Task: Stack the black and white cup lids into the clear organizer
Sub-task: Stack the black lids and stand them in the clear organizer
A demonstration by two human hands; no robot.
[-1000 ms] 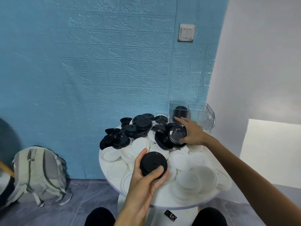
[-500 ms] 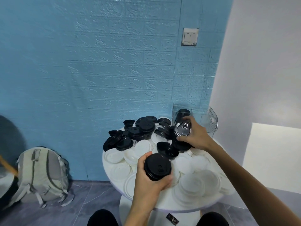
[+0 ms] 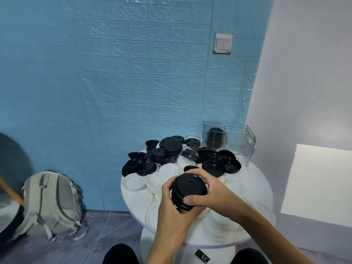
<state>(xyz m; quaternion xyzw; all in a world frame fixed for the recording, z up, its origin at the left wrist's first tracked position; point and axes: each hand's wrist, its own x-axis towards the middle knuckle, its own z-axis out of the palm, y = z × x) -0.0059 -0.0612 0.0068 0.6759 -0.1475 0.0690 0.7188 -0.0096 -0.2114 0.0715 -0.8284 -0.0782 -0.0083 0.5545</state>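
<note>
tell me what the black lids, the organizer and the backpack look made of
Stack of black lids, held by both the left hand and right hand: likely thin moulded plastic, slightly glossy, with ribbed rims.
Organizer: clear rigid plastic, probably acrylic; the wall shows through.
Backpack: grey woven fabric, matte, creased, with webbing straps.

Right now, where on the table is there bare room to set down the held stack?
Hardly any: lids cover the round table. Bare strip on the right rim beside the clear organizer; its right compartment looks empty. Black lids crowd the back.
</note>
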